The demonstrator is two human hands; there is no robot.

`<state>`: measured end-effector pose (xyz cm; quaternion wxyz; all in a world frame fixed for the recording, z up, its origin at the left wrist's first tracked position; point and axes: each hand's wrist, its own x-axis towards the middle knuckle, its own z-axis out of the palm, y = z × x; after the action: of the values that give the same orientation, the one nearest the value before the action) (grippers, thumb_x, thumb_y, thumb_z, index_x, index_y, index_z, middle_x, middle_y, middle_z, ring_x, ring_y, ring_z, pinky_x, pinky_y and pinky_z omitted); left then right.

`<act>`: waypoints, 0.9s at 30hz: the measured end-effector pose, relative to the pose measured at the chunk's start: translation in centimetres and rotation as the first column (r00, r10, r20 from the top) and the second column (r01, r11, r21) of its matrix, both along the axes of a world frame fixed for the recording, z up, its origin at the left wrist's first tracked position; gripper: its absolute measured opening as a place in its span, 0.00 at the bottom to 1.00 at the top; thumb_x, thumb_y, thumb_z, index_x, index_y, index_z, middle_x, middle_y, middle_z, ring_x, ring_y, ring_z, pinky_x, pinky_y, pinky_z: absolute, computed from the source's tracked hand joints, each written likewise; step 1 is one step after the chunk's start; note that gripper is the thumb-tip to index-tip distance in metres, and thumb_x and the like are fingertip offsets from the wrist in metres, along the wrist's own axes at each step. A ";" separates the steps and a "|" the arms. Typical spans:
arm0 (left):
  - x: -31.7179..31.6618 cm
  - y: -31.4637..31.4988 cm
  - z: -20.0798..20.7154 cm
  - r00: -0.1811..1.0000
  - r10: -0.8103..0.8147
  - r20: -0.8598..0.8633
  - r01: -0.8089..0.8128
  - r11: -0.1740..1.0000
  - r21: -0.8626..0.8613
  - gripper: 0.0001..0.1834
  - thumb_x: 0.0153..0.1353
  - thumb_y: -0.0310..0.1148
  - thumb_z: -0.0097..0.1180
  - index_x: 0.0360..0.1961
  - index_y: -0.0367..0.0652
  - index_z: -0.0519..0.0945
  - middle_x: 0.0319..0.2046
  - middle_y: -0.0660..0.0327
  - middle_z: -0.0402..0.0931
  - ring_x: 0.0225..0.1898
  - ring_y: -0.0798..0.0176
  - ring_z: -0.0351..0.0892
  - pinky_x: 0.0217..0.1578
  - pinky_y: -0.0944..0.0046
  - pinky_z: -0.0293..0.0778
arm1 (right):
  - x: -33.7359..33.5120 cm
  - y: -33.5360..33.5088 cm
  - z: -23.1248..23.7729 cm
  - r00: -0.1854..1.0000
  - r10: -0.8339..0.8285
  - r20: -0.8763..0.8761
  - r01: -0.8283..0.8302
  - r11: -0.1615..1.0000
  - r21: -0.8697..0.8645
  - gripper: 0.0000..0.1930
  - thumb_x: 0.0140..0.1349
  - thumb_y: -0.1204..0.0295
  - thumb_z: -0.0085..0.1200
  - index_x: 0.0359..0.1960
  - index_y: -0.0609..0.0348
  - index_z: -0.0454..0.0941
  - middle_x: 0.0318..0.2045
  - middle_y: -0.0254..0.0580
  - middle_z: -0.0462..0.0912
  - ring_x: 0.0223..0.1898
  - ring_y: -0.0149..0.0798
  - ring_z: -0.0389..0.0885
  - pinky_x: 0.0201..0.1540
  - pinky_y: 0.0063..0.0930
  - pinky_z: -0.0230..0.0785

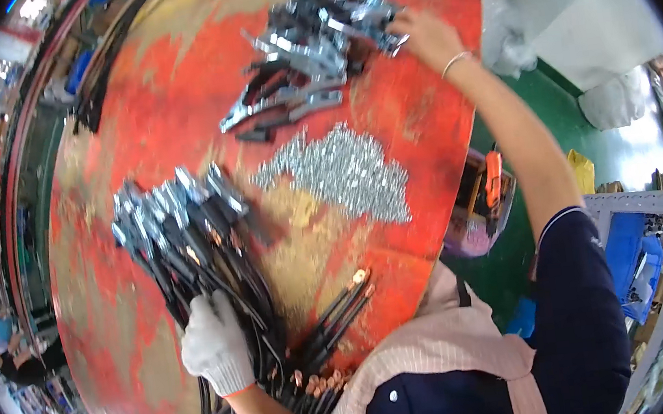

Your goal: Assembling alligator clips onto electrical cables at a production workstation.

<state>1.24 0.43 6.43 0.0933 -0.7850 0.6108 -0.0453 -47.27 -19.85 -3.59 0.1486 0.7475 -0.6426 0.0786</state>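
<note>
My left hand (pixel 215 347), in a white knit glove with an orange cuff edge, is closed over a black cable in a bundle of black cables (pixel 177 286). Shiny metal clamps (pixel 175 200) cap the far ends of that bundle. My right hand (pixel 427 37) is bare, with a bracelet at the wrist. It reaches to the right edge of a heap of shiny metal clamp pieces (pixel 320 32), where its bent fingers pinch one piece. Between the hands lies a pile of small silvery metal parts (pixel 344 173), too small to name.
The worn red tabletop (pixel 107 314) carries everything. Near my body lie black cables with copper ends (pixel 323 384) and a few separate ones (pixel 339 312). Beside the table's right edge are an orange-handled tool (pixel 494 180) and a bin (pixel 473 232). Two people (pixel 17 357) are far left.
</note>
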 end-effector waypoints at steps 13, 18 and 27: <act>-7.6 4.7 -6.7 0.688 -0.657 -0.309 0.717 0.681 0.148 0.09 0.54 0.38 0.59 0.33 0.47 0.76 0.25 0.59 0.78 0.28 0.55 0.81 0.28 0.56 0.78 | 1.3 11.2 7.1 -0.304 0.141 0.942 0.015 0.990 -0.143 0.20 0.65 0.58 0.54 0.57 0.45 0.71 0.48 0.37 0.78 0.46 0.37 0.77 0.45 0.32 0.71; -6.0 3.8 -6.2 0.657 -0.583 -0.477 0.637 0.768 -0.062 0.09 0.52 0.34 0.60 0.34 0.45 0.75 0.25 0.58 0.77 0.27 0.55 0.81 0.28 0.56 0.77 | 4.7 17.4 3.3 -0.886 0.104 0.451 -0.168 0.836 -0.522 0.23 0.60 0.49 0.58 0.52 0.45 0.74 0.50 0.37 0.79 0.46 0.36 0.78 0.42 0.30 0.70; -2.6 1.1 -6.3 -0.065 0.604 -0.794 0.497 0.710 0.500 0.13 0.67 0.37 0.47 0.44 0.38 0.73 0.20 0.66 0.69 0.20 0.73 0.66 0.21 0.71 0.65 | 12.8 21.6 1.3 -0.910 -0.077 0.407 -0.197 0.944 -0.264 0.26 0.66 0.47 0.46 0.59 0.47 0.67 0.56 0.50 0.76 0.58 0.42 0.75 0.44 0.27 0.74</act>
<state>-1.34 1.49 0.14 -0.0926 -0.4739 0.3961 0.7810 -34.46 1.73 -2.29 -0.6559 0.1809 -0.1641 0.7143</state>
